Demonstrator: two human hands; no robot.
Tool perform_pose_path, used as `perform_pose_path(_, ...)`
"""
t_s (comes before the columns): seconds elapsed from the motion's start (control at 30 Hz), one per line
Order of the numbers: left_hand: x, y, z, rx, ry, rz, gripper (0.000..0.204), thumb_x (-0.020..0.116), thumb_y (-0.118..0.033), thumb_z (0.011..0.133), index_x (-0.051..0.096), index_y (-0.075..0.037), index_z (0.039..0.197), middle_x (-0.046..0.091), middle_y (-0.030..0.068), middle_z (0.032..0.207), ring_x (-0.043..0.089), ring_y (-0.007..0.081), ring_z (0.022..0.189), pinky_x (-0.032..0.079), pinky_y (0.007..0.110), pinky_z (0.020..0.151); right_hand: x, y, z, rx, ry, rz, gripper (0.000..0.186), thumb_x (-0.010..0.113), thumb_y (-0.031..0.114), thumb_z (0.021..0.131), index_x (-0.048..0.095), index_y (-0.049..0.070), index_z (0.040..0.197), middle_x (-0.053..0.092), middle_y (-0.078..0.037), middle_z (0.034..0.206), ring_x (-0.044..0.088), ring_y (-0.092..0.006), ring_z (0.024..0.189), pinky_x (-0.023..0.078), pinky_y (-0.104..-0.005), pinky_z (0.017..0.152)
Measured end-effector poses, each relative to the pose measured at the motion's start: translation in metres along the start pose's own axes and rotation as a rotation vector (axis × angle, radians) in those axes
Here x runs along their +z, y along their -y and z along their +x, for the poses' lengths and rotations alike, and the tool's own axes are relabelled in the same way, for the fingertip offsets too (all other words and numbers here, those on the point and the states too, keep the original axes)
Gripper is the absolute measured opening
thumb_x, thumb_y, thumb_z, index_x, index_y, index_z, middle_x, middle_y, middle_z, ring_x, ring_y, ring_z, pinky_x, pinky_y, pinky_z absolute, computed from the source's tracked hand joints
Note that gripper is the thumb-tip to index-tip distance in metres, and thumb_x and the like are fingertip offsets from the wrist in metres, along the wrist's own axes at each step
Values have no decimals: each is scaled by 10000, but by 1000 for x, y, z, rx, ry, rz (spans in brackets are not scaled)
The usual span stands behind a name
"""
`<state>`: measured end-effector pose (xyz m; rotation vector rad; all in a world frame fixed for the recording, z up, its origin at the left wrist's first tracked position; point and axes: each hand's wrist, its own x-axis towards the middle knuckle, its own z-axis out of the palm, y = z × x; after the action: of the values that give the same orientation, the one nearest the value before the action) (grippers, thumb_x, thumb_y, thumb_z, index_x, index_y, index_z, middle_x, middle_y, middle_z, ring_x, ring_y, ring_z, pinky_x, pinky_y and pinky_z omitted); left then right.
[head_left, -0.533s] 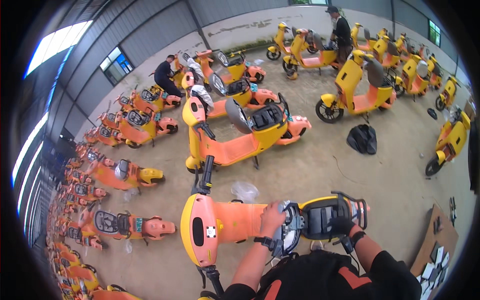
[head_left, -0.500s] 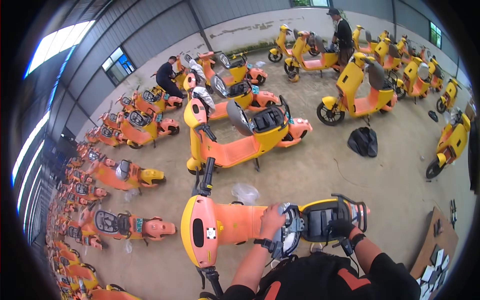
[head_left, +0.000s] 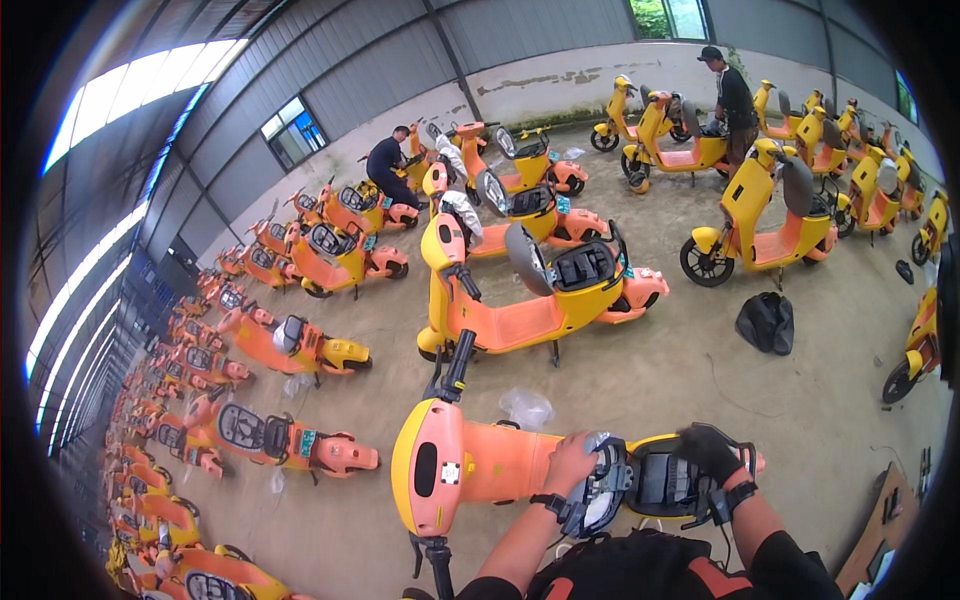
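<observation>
In the head view, a pink and yellow scooter (head_left: 505, 465) lies across in front of me, its seat lid (head_left: 603, 490) raised beside an open black compartment (head_left: 663, 482). My bare left hand (head_left: 572, 460) grips the lid's edge at its left side, a watch-like device on the wrist. My right hand (head_left: 708, 450), in a black glove, is curled at the far edge of the compartment near the black rear rail; whatever it holds, if anything, is hidden.
Rows of scooters (head_left: 270, 440) fill the left and back. Another scooter (head_left: 505, 325) stands just beyond mine. Two people work farther off, one bending (head_left: 388, 165), one standing (head_left: 735, 100). A black bag (head_left: 765, 325), clear plastic (head_left: 525, 408) and a cardboard sheet (head_left: 862, 540) lie on the floor.
The view has swung, so surroundings appear lower and farther right. My right hand has moved from over the compartment to its far edge; my left hand stays on the lid.
</observation>
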<state>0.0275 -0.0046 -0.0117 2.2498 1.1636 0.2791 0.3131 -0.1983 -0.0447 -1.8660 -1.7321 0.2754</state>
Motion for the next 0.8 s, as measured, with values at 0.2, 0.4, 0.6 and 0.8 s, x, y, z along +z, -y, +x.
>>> perform_pose_path(0.2, -15, -3, -4, -58, 17, 37, 554, 602, -276, 756, 504, -153, 1287, 506, 104, 1318, 479, 335, 1196, 402, 522, 952, -68, 101, 57, 468, -61, 1407, 345, 531, 306, 956, 545, 17, 1144, 608, -44, 892, 602, -162, 873, 483, -308, 807)
perform_pose_path(0.4, -10, -6, -4, -90, 53, 30, 576, 611, -303, 766, 483, -181, 1313, 497, 87, 1331, 460, 322, 1219, 382, 538, 965, -60, 128, 50, 436, -35, 1148, 386, 509, 355, 960, 552, 37, 1174, 627, -26, 815, 605, -110, 807, 480, -259, 771)
perform_pose_path(0.6, -8, 0, -9, -55, 3, -1, 580, 606, -294, 746, 497, -169, 1301, 503, 103, 1321, 461, 339, 1211, 395, 527, 959, -28, 90, 26, 496, -150, 1427, 279, 486, 257, 971, 510, 24, 1124, 544, -24, 778, 593, -150, 742, 504, -312, 690)
perform_pose_path(0.8, -13, -5, -10, -80, -5, 34, 563, 598, -278, 736, 514, -182, 1284, 519, 87, 1297, 474, 334, 1193, 413, 530, 933, 16, 15, -26, -240, 270, -209, 226, 588, 72, 751, 625, 60, 973, 645, -123, 889, 633, -297, 778, 516, -363, 686)
